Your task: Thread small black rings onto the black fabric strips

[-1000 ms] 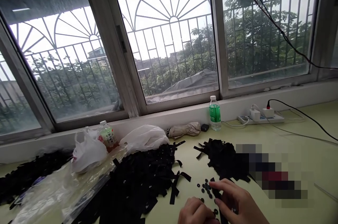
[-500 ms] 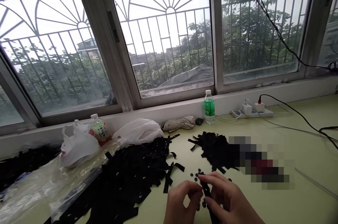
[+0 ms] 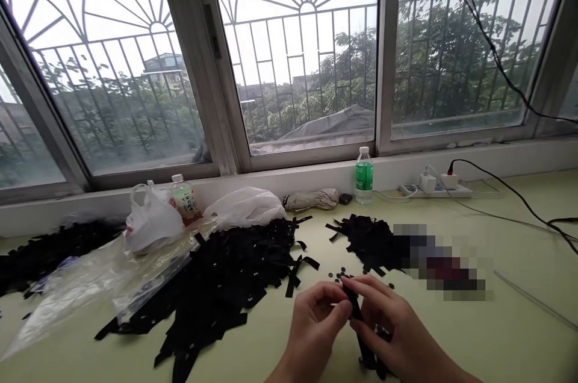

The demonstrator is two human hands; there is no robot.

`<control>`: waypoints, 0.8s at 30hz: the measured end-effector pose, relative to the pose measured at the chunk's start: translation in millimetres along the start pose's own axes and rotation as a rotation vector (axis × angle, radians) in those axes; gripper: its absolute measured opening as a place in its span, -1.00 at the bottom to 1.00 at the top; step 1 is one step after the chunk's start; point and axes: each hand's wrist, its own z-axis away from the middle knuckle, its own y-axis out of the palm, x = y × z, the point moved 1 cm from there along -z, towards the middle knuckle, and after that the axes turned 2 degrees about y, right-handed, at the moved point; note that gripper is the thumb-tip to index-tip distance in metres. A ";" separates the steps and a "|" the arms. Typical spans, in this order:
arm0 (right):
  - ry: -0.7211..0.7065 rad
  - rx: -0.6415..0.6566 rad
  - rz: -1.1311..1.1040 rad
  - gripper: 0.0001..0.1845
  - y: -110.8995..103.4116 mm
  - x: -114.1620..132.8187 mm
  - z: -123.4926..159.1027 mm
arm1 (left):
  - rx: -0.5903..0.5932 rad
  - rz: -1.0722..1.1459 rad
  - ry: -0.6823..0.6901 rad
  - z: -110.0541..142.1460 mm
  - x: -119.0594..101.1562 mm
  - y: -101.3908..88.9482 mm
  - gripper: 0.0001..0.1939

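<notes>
My right hand grips a narrow black fabric strip, which hangs down between both hands over the table. Its fingers lie along the strip's right side, with the thumb across the lower part. My left hand is closed at the strip's upper left edge, thumb and forefinger pinching there; any small piece between them is hidden. Small round black buttons lie on the table just beyond the fingertips. To the left spreads a big heap of similar black strips, and a smaller black pile lies behind my hands.
Along the window wall stand a green-labelled bottle, a power strip with cables, a second bottle and white plastic bags. Clear plastic film covers part of the left side. A pixelated patch hides something at right.
The view has shifted, so the table things sit slightly higher and most lie further right. My left thumb has come up against the strip's upper part; my right hand keeps holding it.
</notes>
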 end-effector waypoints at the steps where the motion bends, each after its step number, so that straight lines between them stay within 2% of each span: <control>1: -0.010 -0.004 0.018 -0.51 0.0 0.0 -0.2 | 0.005 0.021 -0.016 -0.1 0.2 -0.2 -0.75; 8: -0.085 -0.021 0.117 -0.46 1.7 -1.5 0.4 | 0.001 0.063 -0.103 0.4 9.1 -1.3 -0.68; 16: -0.148 -0.010 0.167 -0.41 2.0 -2.1 1.0 | -0.074 0.074 -0.137 -1.1 16.6 -3.0 -0.58; 19: -0.181 -0.001 0.182 -0.39 1.4 -1.5 1.5 | -0.027 0.076 -0.131 -1.9 16.9 -1.7 -0.54; 22: -0.206 0.002 0.202 -0.39 1.5 -0.3 3.3 | 0.082 0.085 -0.110 -1.8 15.4 2.2 -0.65; 24: -0.191 0.015 0.196 -0.39 -0.5 0.3 3.3 | 0.095 0.077 -0.100 -0.8 15.3 4.0 -0.67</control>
